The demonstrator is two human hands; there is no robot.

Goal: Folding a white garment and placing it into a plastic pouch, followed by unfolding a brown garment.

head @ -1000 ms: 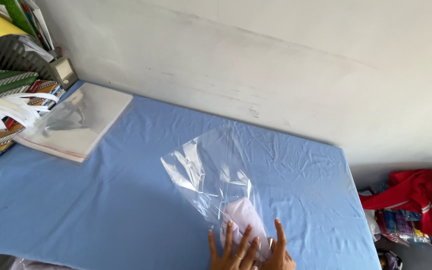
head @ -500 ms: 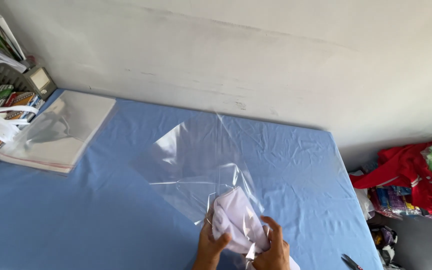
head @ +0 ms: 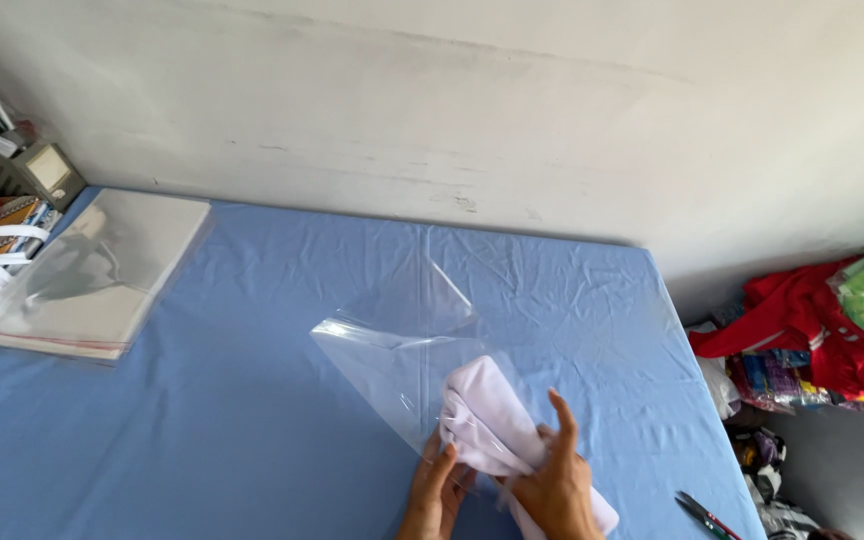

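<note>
Blue-covered tabletop (head: 252, 420), cloth creased, set against a pale wall. Stack of clear plastic bags (head: 92, 275) at far left; one clear bag (head: 402, 350) spread near centre with rolled white cloth (head: 487, 415) on it; scissors (head: 704, 516) near right corner.

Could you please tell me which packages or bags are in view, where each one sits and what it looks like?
Clear plastic bag: middle of the blue table, flat, see-through; both hands are at its near edge with a rolled white cloth.
Stack of clear bags: far left corner, flat rectangular pile, whitish.
Colourful packets: on the floor at right, under red fabric.
</note>
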